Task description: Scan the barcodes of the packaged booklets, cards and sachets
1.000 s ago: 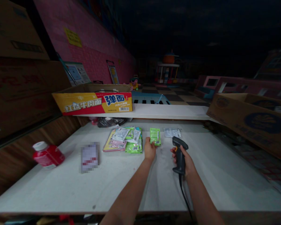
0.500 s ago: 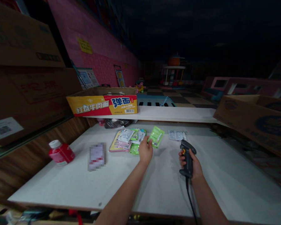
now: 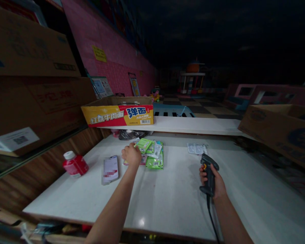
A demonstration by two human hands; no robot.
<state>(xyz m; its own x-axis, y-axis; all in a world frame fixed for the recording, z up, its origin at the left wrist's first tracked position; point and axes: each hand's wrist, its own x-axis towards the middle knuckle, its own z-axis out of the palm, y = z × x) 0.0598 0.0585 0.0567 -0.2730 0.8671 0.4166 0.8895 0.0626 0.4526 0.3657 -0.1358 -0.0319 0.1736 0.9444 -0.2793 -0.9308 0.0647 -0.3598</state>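
Observation:
My left hand (image 3: 132, 154) is at the left side of a pile of small flat packets, its fingers closed at the edge of a green packet (image 3: 143, 145). Under and beside that packet lie more packets, among them a white one (image 3: 157, 151) and another green one (image 3: 155, 162). The fingertips are partly hidden. My right hand (image 3: 217, 181) grips a black handheld barcode scanner (image 3: 208, 174) by its handle, and a cable hangs down from it. Beyond the scanner's head, a silvery packet (image 3: 197, 148) lies flat on the white table (image 3: 167, 196).
Left on the table are a phone (image 3: 114, 168), partly blurred out, and a red bottle with a white cap (image 3: 75, 164) lying tilted. A raised white shelf (image 3: 193, 124) carries an open noodle carton (image 3: 118, 115). Cardboard boxes (image 3: 38, 101) stack at left; another box (image 3: 277, 122) stands right.
My left hand has moved left with the green packet, from the pile's right side onto the pile. My right hand still holds the scanner. The whole view has shifted slightly.

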